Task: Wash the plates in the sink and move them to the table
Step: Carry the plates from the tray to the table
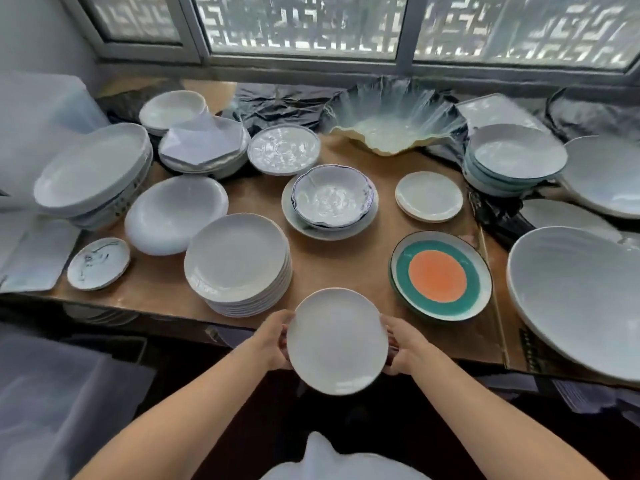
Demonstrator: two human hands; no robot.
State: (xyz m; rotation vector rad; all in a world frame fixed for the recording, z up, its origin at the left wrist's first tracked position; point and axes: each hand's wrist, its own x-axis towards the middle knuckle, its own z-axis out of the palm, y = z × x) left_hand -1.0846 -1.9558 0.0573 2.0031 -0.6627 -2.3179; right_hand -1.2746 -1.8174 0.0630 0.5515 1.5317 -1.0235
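Note:
I hold a plain white plate level in front of me, over the near edge of the brown table. My left hand grips its left rim and my right hand grips its right rim, fingers curled under the plate. Just beyond it to the left stands a tall stack of white plates. A plate with teal ring and orange centre lies to the right. No sink is in view.
The table is crowded: a blue-rimmed bowl on a plate, small cream plates, white bowls and stacks at left, large bowls at right, a leaf-shaped glass dish by the window. Bare tabletop shows between the tall stack and the teal plate.

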